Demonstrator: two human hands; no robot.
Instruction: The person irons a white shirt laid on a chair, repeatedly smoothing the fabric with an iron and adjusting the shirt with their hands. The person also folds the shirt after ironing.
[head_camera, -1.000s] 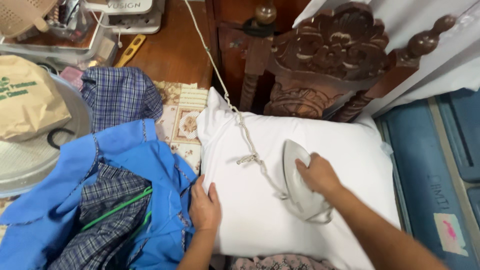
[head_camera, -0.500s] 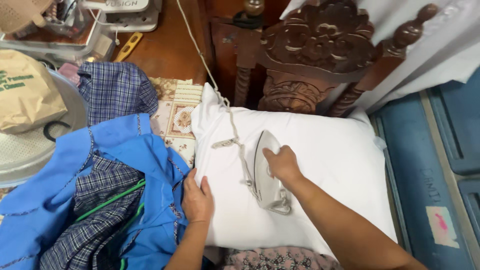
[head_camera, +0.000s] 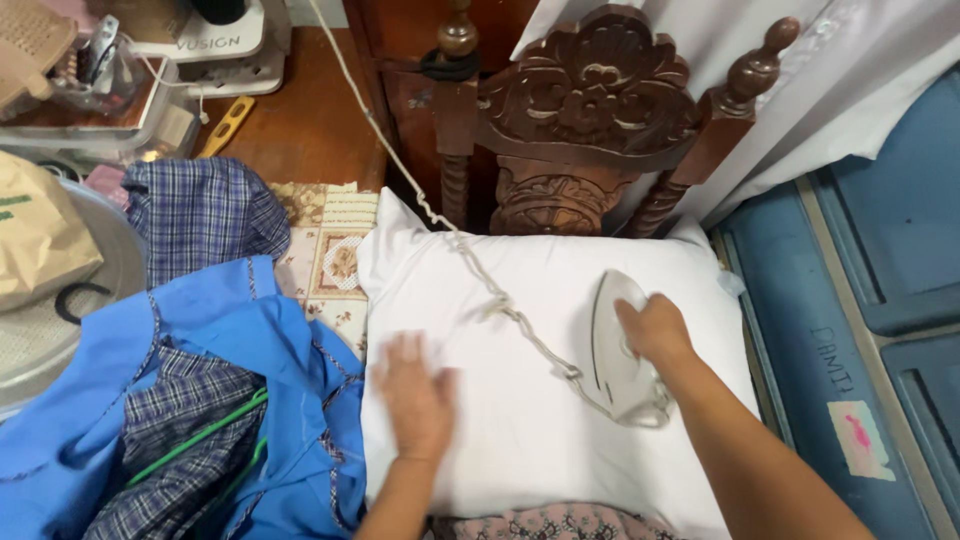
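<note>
**On the white pillow: iron and flat hand**

On the pillow (head_camera: 540, 400) the iron (head_camera: 618, 350) lies sole down at the right, with the right hand (head_camera: 655, 330) closed around its handle. Its cord (head_camera: 470, 270) runs up past the carved chair (head_camera: 590, 120). The left hand (head_camera: 415, 395), blurred, lies open and flat, probably to keep the cloth smooth. Blue clothes (head_camera: 200, 400) lie just beside.

A single head-worn camera looks steeply down from close above, facing the carved wooden chair back (head_camera: 590, 110) at the top edge, with the white pillow (head_camera: 540, 400) filling the middle and both forearms entering from the bottom edge.
</note>
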